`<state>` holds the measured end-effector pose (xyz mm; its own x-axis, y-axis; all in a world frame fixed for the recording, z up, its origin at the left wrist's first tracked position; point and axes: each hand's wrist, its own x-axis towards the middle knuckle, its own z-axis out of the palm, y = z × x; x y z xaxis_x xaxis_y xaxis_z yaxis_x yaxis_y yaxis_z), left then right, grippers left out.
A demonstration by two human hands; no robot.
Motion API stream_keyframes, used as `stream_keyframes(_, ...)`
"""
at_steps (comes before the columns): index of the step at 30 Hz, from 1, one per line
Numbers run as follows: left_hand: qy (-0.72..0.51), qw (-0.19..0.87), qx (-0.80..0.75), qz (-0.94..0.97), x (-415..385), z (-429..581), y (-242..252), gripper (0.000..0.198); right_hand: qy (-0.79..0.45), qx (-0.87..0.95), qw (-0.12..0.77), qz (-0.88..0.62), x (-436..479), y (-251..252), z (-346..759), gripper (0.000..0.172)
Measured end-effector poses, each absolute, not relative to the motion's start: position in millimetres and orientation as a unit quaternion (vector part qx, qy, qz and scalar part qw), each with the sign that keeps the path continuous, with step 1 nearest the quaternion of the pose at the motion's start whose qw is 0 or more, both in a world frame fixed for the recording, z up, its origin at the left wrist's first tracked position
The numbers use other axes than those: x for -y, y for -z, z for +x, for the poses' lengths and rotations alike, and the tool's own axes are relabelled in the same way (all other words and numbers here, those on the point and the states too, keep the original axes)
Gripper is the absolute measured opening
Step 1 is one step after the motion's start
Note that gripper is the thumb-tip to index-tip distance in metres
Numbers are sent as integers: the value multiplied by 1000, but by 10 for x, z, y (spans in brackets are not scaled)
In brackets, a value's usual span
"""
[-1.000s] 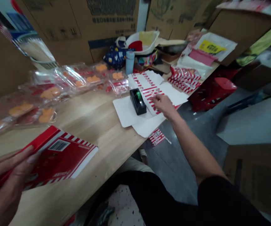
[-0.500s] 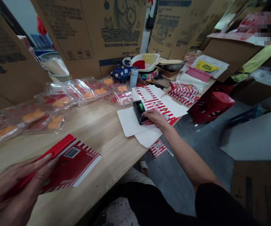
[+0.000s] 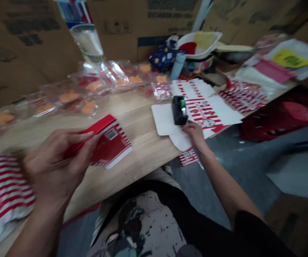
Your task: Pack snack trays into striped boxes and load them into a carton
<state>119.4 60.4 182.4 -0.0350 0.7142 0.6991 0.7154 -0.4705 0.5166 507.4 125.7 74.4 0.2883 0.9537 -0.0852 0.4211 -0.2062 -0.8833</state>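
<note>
My left hand [image 3: 54,166] grips a flat red carton [image 3: 111,144] with white stripes and a barcode, lifted above the wooden table [image 3: 132,121]. My right hand [image 3: 195,134] rests on a white card sheet [image 3: 164,119], just below a black tape dispenser [image 3: 179,110] with a green part. Beside it lies a flat red-and-white striped printed card [image 3: 202,107]. A blurred striped package [image 3: 1,192] shows at the lower left, beyond my left hand.
Clear plastic packs of orange pieces [image 3: 95,85] line the table's far side. Striped bags [image 3: 242,95] lie at the right, near a blue bottle [image 3: 177,66] and white basin [image 3: 199,44]. Cardboard boxes [image 3: 143,21] stand behind; a red stool [image 3: 279,121] sits below the table edge.
The view has swung left, bringing the striped package into sight. My left hand has raised the red carton and turned it. My right hand has slid off the dispenser toward the sheet's near edge.
</note>
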Motion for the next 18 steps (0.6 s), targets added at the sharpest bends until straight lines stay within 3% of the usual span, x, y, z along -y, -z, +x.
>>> stream_keyframes(4,447,0,498,-744,-525,1194,-1887,18,-252,562,407,-675,-1065,-1155,4658,9)
stream_keyframes(8,425,-46,497,-755,-420,1189,-1980,21,-441,657,428,-437,-821,-1716,3872,22)
stream_keyframes(11,431,-57,525,-732,-336,1215,-1973,22,-552,659,396,-325,-741,-1984,3316,50)
stream_keyframes(14,463,-86,550,-690,-278,1222,-1901,31,-607,626,387,-299,-754,-2073,2961,67)
stream_keyframes(18,463,-109,555,-682,-246,1197,-1853,29,-623,595,372,-346,-780,-2034,2769,73)
